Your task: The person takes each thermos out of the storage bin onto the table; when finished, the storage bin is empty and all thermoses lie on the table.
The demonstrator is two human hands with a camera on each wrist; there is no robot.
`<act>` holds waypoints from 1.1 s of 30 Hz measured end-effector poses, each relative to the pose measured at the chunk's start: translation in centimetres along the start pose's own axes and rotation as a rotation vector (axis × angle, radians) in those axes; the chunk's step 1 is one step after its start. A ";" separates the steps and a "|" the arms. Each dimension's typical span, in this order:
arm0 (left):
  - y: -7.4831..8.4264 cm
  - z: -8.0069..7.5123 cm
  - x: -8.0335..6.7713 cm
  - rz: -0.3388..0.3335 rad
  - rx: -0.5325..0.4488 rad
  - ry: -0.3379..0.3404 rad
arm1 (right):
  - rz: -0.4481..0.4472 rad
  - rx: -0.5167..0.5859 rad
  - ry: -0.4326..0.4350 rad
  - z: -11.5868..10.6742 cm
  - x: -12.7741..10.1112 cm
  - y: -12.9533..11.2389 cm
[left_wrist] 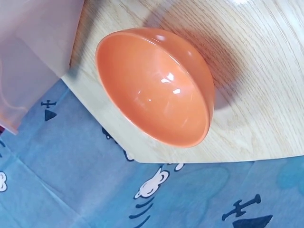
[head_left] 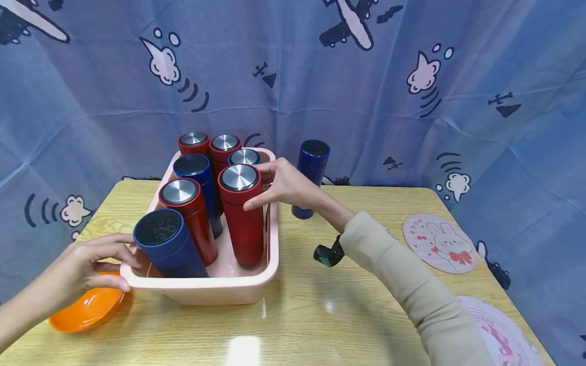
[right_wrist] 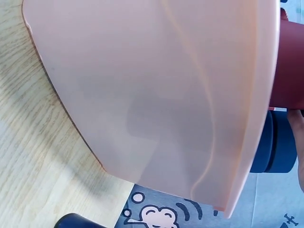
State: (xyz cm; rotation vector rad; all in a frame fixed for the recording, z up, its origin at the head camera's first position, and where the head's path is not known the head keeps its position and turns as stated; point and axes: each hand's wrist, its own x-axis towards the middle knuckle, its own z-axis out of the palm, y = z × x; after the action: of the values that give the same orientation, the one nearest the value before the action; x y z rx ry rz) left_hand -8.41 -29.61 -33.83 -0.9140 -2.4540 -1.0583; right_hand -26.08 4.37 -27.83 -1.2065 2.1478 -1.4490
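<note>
My right grip [head_left: 289,185] is closed around a red flask [head_left: 245,223] just under its steel lid, thumb on the near side, fingers going round the far side. I presumably hold it that high because the neck clears the bin's walls and its neighbours. It is inside the pink bin [head_left: 197,283], roughly upright; whether its base touches the bin floor I cannot tell.

My left grip [head_left: 98,259] pinches the bin's near corner rim, likely to steady it while the right works. Just right of that grip stands a blue flask [head_left: 171,246] with a black lid; counting it, 6 more flasks share the bin, upright, probably to save room. Beyond my right grip, 1 dark blue flask [head_left: 313,165] stands on the bench [head_left: 311,315]. An orange bowl [head_left: 87,312] sits below my left grip.
</note>
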 end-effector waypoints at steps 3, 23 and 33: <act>0.0 0.0 0.0 -0.008 0.006 -0.003 | -0.002 -0.013 0.015 -0.2 -0.1 -0.4; 0.1 0.1 0.0 0.010 -0.018 -0.002 | 0.077 0.077 0.093 -0.2 0.1 -4.4; 0.1 0.0 0.0 0.016 -0.033 0.000 | 0.063 0.123 0.122 -0.6 -0.1 -6.7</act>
State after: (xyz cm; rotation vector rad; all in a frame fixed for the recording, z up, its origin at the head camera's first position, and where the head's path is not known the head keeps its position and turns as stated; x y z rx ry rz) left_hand -8.37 -29.51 -33.78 -0.9418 -2.4325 -1.0964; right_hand -23.15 3.86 -21.78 -1.0236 2.1177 -1.6399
